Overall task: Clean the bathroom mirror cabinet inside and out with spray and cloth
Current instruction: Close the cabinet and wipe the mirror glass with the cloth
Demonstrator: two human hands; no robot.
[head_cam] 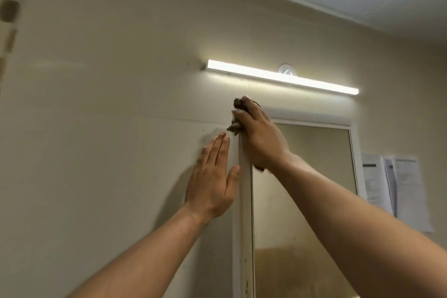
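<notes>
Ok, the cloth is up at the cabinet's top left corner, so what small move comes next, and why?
Probably drag the brown cloth straight down the cabinet's white left frame. The right hand grips it at the top corner, brown specks show lower on that frame, and the left hand lies flat beside it.

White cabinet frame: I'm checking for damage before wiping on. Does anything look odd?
Yes: small brown rust-like spots dot the left upright of the white mirror cabinet frame, low down, below the right hand holding the dark brown cloth. Stain or corrosion: unclear.
</notes>
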